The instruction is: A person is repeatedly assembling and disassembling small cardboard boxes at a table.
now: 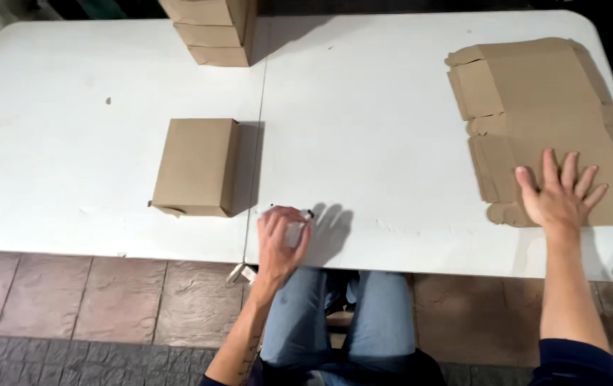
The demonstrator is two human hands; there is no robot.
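My left hand (281, 241) rests near the front edge of the white table (363, 129), fingers curled around a small white object with a dark tip, possibly a marker (305, 214). My right hand (560, 191) lies flat with fingers spread on the near corner of a stack of flat unfolded cardboard blanks (542, 107) at the right side. A folded brown cardboard box (195, 166) lies closed on the table, to the left of and slightly beyond my left hand.
A stack of assembled cardboard boxes (213, 32) stands at the table's far edge, left of centre. A seam (258, 143) runs down the table's middle. My legs in jeans (335, 322) show below the table, above a tiled floor (70, 300).
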